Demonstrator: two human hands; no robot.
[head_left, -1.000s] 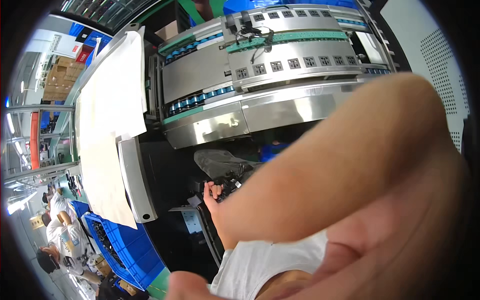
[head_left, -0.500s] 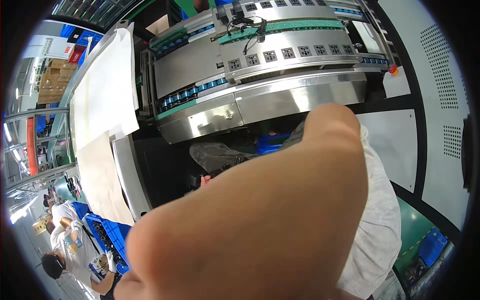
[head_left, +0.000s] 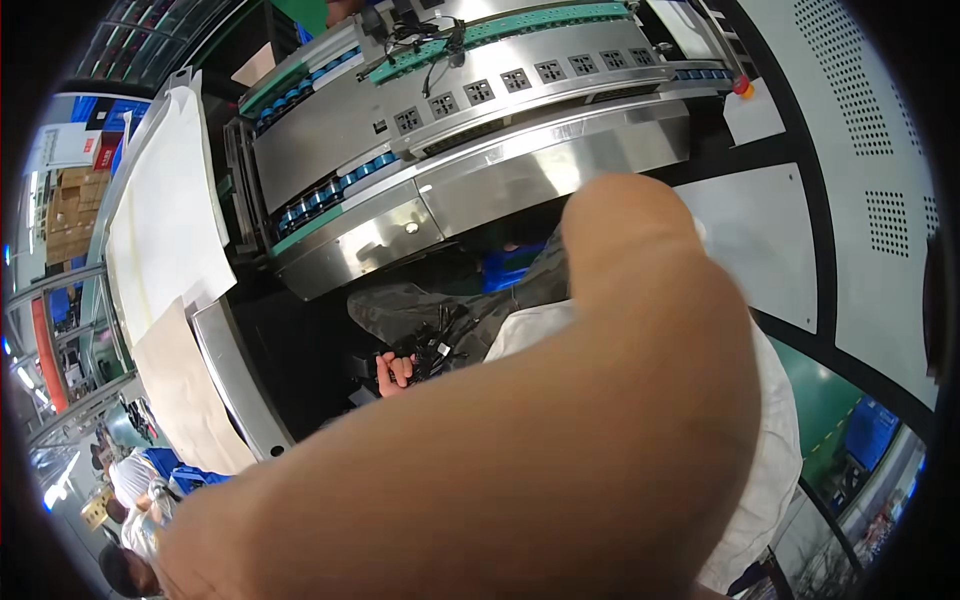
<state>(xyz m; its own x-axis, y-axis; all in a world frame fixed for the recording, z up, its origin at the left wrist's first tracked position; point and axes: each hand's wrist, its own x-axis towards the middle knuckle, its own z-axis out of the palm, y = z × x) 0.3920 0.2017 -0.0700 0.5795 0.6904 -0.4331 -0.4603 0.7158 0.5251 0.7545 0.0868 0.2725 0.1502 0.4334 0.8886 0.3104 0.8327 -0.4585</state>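
Observation:
A bare forearm [head_left: 480,440], which looks like my right, sweeps very close across the lower middle. Its hand end, at the lower left, is blurred and its fingers cannot be made out. Beyond the forearm, over my lap, the fingers of my left hand [head_left: 395,372] show. They are curled at a bundle of black cables [head_left: 442,340] with a small white tag. The palm and part of the bundle are hidden. Dark patterned trousers [head_left: 400,310] lie under the cables, and a light cloth [head_left: 770,440] shows right of the arm.
Ahead stands a metal conveyor [head_left: 550,150] with a row of sockets [head_left: 515,80] and loose black cables [head_left: 455,45] on top. A red button [head_left: 740,86] sits at its right end. White sheeting [head_left: 160,220] covers the left bench. A co-worker [head_left: 125,565] is at lower left.
The view has turned, so the conveyor sits further left and tilts more. My left fingers and the cable bundle show more fully now. The raised forearm has shifted lower and left.

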